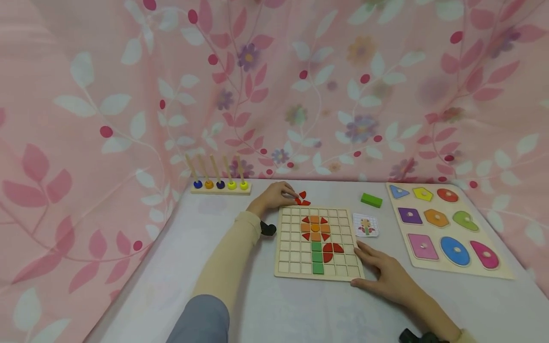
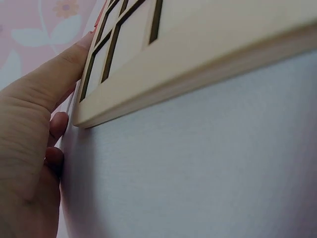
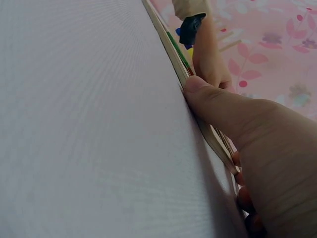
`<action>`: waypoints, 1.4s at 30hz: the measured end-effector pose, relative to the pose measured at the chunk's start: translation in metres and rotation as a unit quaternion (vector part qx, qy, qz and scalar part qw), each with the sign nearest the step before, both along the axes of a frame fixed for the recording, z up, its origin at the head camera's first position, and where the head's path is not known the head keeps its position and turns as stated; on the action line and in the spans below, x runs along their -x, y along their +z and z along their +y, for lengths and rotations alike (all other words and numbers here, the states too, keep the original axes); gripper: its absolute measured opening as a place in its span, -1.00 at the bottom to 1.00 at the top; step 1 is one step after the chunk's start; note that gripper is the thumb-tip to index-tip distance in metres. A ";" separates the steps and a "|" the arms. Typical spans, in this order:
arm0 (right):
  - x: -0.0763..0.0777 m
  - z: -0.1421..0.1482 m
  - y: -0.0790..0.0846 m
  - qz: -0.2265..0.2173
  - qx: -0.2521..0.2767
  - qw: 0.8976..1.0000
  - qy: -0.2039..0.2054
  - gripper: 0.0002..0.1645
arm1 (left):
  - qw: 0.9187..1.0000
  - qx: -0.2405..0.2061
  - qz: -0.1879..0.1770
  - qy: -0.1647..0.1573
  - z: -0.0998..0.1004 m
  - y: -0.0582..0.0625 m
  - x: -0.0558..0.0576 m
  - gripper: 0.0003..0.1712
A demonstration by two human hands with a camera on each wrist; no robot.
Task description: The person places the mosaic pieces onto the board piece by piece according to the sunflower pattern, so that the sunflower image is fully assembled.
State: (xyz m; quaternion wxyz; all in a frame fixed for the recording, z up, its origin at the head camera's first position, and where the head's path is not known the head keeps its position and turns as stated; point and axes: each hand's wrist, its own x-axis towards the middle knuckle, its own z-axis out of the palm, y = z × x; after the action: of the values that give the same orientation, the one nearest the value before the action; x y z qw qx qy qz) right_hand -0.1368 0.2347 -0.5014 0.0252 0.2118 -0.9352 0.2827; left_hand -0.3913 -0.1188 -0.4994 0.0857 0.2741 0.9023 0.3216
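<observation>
A square wooden grid board (image 1: 296, 275) lies on the white table, bearing a flower pattern. Its orange squares surround an orange round piece (image 1: 315, 228), with small red triangles at the corners. Below run a stem of green squares (image 1: 317, 257) and several red quarter-circle pieces (image 1: 328, 257). At the board's far left corner, my left hand (image 1: 274, 196) touches loose red pieces (image 1: 302, 195) with its fingertips; whether it pinches one is hidden. My right hand (image 1: 386, 276) holds the near right corner, thumb (image 3: 198, 87) on the front edge and fingers along the right side.
A small pattern card (image 1: 365, 226) lies right of the board, with a green block (image 1: 371, 200) behind it. Farther right is a knobbed shape puzzle (image 1: 416, 247). A peg stand with coloured beads (image 1: 220, 189) stands at back left, before the pink floral curtain (image 1: 274, 95).
</observation>
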 end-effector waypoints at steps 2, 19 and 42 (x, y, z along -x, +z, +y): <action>0.001 -0.001 0.001 -0.004 -0.001 1.000 -0.001 0.04 | 1.000 -0.007 -0.008 0.006 -0.002 0.000 0.000 -0.69; 0.000 0.000 -0.001 -0.011 -0.002 1.000 -0.002 0.05 | 0.997 -0.069 0.018 0.024 -0.004 0.020 -0.041 -0.70; 0.002 -0.001 0.002 -0.021 0.007 1.000 -0.008 0.05 | 0.997 -0.072 -0.018 0.010 0.010 0.018 -0.164 -0.71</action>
State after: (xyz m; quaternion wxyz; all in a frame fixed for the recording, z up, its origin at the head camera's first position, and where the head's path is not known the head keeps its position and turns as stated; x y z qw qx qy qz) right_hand -0.1385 0.2338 -0.4993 0.0090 0.1985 -0.9351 0.2934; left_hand -0.2274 -0.1084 -0.4810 0.0788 0.2645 0.8780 0.3912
